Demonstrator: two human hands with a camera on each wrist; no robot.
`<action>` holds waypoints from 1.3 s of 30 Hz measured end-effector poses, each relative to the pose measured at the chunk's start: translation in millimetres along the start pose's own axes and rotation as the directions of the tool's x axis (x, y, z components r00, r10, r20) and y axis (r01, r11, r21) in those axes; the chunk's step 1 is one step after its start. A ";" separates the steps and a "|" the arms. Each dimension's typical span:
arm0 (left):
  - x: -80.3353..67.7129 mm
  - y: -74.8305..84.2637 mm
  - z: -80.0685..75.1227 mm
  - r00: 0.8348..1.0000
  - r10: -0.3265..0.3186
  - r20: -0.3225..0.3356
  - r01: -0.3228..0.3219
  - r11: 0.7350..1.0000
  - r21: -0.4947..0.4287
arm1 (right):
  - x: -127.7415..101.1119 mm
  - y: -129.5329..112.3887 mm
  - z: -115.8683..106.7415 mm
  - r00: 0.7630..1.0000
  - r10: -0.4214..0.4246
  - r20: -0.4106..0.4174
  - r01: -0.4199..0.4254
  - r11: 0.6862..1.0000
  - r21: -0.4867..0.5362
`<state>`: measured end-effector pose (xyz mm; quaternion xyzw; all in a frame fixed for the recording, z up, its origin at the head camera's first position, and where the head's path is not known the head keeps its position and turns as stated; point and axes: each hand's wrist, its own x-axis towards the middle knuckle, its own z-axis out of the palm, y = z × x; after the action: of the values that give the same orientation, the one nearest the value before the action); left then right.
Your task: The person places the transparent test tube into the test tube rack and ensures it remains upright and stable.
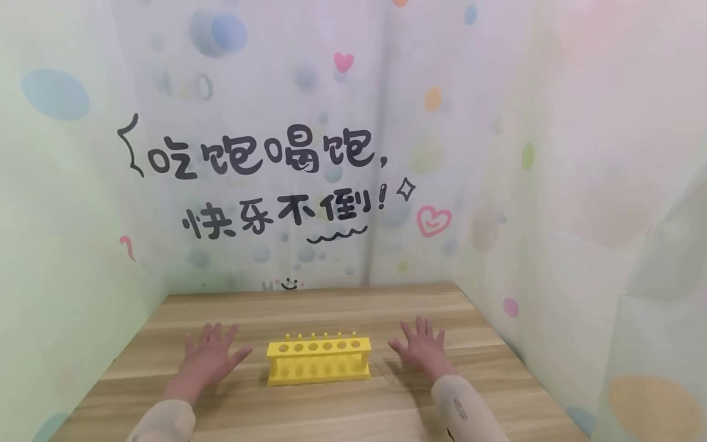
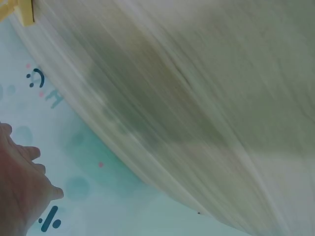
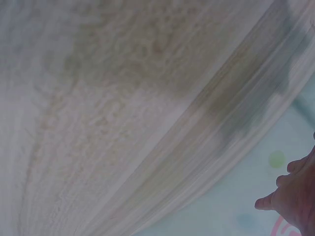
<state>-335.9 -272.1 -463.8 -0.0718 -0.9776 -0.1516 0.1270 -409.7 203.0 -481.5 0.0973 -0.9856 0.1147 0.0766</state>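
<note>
A yellow test tube rack (image 1: 318, 360) stands upright on the wooden table, between my two hands. Its top bar has a row of several round holes, and short pegs stick up behind them; no tubes sit in it. To the left of the rack is my left hand (image 1: 210, 359), fingers spread, holding nothing. My right hand (image 1: 424, 350) is on the other side, also with spread fingers and nothing in it. Neither hand touches the rack. A corner of the rack (image 2: 24, 11) shows at the top left of the left wrist view.
The wood-grain table (image 1: 309, 411) reaches back to a pale curtain (image 1: 309, 258) printed with black writing, hearts and coloured dots. Similar sheets hang along the left side (image 1: 61, 245) and the right side (image 1: 569, 264), close to the table's edges.
</note>
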 end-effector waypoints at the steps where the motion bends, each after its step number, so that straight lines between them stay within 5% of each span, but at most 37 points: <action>1: 0.0 0.8 0.7 1.000 0.001 0.000 -0.001 1.000 0.000 | -0.4 0.0 0.2 1.000 0.002 0.001 -0.002 1.000 0.001; 39: 9.1 40.1 0.6 0.994 0.105 -0.024 -0.106 0.994 -0.028 | -4.7 -3.7 -5.4 1.000 -0.023 -0.015 0.023 1.000 0.011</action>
<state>-337.6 -233.1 -450.7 -0.1234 -0.9687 -0.1598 0.1447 -403.7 201.6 -476.4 0.1083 -0.9832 0.1201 0.0844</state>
